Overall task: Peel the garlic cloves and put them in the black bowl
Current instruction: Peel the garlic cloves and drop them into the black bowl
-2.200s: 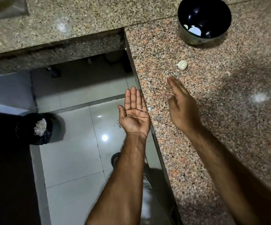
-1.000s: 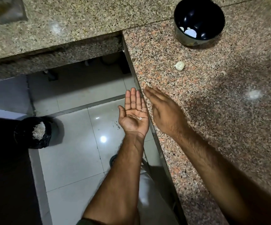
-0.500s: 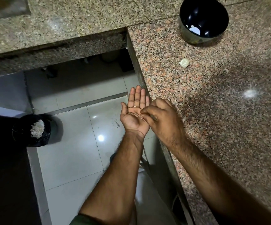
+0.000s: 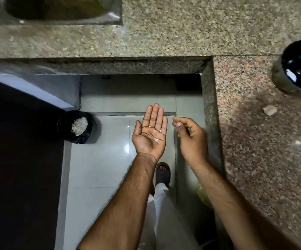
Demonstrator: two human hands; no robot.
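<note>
Head view: the left hand (image 4: 150, 134) is held flat, palm up, fingers straight, over the floor (image 4: 99, 168) just left of the table (image 4: 265, 159) edge, apparently so that the few peel scraps (image 4: 156, 139) lying on it are kept together for disposal. The right hand (image 4: 191, 136) is held just beside it, fingers curled; something pale may be pinched at the fingertips, though this cannot be told for certain. One garlic clove (image 4: 269, 110) is left on the table, near the black bowl (image 4: 298, 66) at the far right, in which pale pieces, probably peeled cloves, are seen. A bin (image 4: 75, 126) on the floor at the left is filled with white scraps.
</note>
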